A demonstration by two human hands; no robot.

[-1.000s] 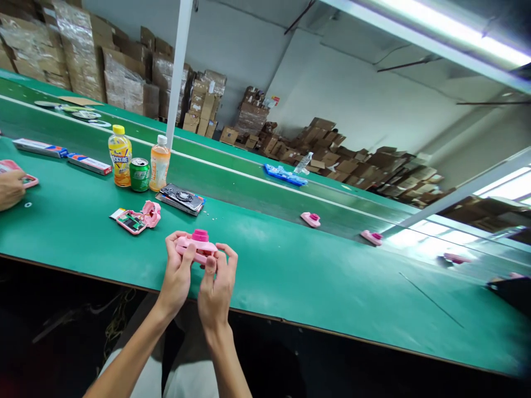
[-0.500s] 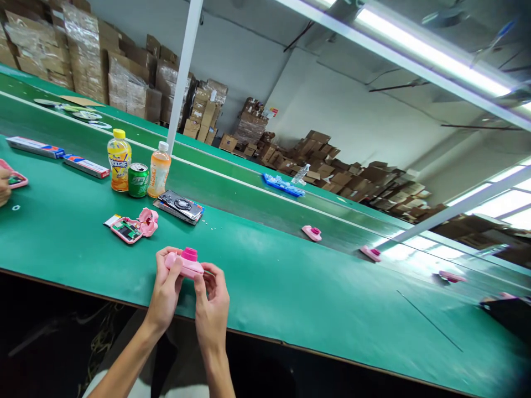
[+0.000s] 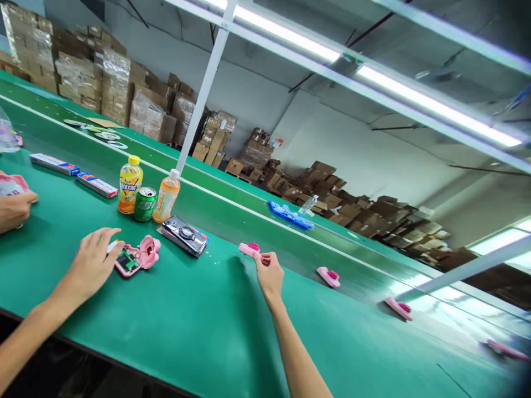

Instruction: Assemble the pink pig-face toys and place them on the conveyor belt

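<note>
the pink toy camera (image 3: 250,249) is seen lying flat at the far edge of the green table (image 3: 186,315), well to the right of the green can (image 3: 145,204), just where the darker belt (image 3: 274,235) begins. its near end is met by the right hand (image 3: 269,275), thumb and forefinger curled loosely at it; whether it is pinched or only touched cannot be told.

a risk is judged here: if the camera is left half on the belt edge, it could be tipped or dragged askew. the bared circuit board could also be pressed by the left fingertips.

the right arm is stretched far forward, wrist low, back of the hand up. the left hand (image 3: 93,260) is held open with fingers spread and nothing gripped, its tips at the edge of the opened pink shell (image 3: 135,257), just in front of the can.

the can is flanked by a yellow bottle (image 3: 130,192) and an orange bottle (image 3: 166,196). a black device (image 3: 185,235) is laid just right of it. more pink cameras (image 3: 328,276) are spaced along the belt, far right of the can. a co-worker's hand (image 3: 14,210) is seen far left.
</note>
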